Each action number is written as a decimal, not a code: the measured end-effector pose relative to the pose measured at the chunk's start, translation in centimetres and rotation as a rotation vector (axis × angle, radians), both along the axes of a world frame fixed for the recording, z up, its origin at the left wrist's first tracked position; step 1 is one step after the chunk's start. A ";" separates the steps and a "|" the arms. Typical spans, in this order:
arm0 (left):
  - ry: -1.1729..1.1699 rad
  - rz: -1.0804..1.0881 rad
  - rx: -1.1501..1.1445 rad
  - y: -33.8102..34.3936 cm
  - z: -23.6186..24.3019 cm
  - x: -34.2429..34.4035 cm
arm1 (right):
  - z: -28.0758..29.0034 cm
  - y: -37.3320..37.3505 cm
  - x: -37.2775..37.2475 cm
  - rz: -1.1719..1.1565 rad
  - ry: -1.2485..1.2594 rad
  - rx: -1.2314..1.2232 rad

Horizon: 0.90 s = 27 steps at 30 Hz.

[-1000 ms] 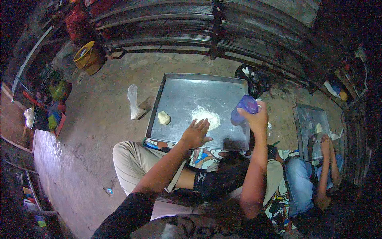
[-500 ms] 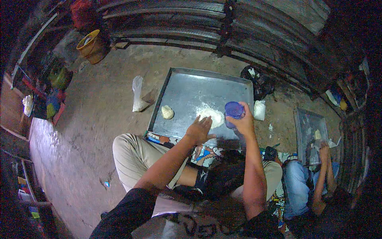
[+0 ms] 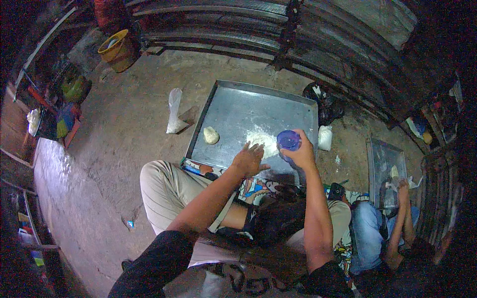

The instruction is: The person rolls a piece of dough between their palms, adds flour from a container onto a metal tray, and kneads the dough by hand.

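Observation:
A shallow metal tray (image 3: 233,99) lies on the floor in front of my crossed legs. Near its middle is a patch of white flour (image 3: 262,141). My left hand (image 3: 248,159) rests at the near edge of that flour, palm down with the fingers spread. Just right of the flour, my right hand (image 3: 301,154) grips a translucent purple cup (image 3: 288,141) above the tray. What the cup contains, I cannot make out. A pale ball of dough (image 3: 210,135) sits by itself toward the tray's left side.
A clear bag of white powder (image 3: 175,119) stands left of the tray; a white bag (image 3: 324,137) and a black plastic bag (image 3: 325,109) are at its right. Farther right, another person's hands (image 3: 403,187) work over a second tray (image 3: 380,154). A yellow bucket (image 3: 118,51) stands far left.
My right hand has brought the purple cup slightly left and lower, with the cup's mouth tipped a little more into view. My left hand stays at the flour. The view has shifted slightly.

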<state>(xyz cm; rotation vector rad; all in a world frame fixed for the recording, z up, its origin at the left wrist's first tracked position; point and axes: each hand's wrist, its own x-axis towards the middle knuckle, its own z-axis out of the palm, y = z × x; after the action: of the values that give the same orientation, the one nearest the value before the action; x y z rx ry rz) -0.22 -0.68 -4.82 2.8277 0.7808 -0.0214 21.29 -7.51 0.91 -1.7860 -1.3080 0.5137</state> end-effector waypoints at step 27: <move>-0.209 0.400 -0.344 2.9 3.0 -2.1 | -1.0 1.0 -1.2 0.089 -0.297 -0.075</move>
<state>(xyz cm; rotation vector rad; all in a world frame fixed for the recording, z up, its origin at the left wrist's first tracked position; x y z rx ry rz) -2.29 2.23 -1.85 2.2699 1.1499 0.1805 20.07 -6.56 -0.06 -1.9263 -1.5956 0.3581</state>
